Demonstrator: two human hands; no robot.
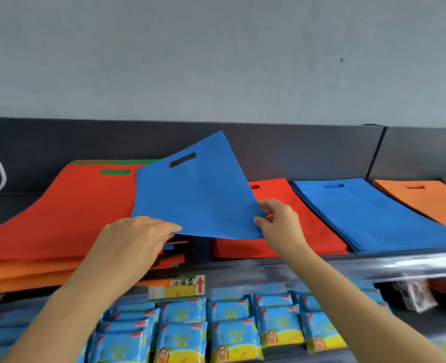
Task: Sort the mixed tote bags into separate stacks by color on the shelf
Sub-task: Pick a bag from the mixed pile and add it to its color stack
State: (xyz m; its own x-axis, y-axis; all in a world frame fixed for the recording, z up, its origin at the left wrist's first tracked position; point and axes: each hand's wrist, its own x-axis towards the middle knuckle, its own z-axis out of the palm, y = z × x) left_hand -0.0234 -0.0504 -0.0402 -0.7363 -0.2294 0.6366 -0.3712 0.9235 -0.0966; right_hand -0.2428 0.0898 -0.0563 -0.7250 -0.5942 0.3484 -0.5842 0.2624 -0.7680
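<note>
Both hands are on the job. Right hand [279, 218] has the grip: thumb on the near face, fingers curled behind, pinching the lower right edge of a flat blue fabric tote bag with a slot handle [195, 195]. Left hand [138, 239] reaches in with fingers nearly straight, tips meeting the bag's lower left edge. Its thumb is hidden under the fabric, so whether it pinches or only steadies cannot be told.

The bag hangs in the air between the two hands, tilted, with its handle end rising away from them.

Just under the right hand lies a stack of red bags [290, 239]. Touching that stack on its far side, further right, is the stack of blue bags [368, 213], which looks like the destination. Beyond it, further right again, sits a stack of orange bags [423, 200].

Out past the left hand spreads the unsorted pile [59, 218], red on top, green peeking behind, orange beneath.

To land this well, the person would want to carry the bag across the red stack without dragging it. The handle slot should point away like the others, with the edges squared to the blue stack. The bag should be laid flat before the pinch lets go, since thin fabric like this is likely to fold or slide.

Below both forearms runs the shiny metal shelf rail [400, 265], with rows of blue and yellow snack packets [232, 334] underneath.
</note>
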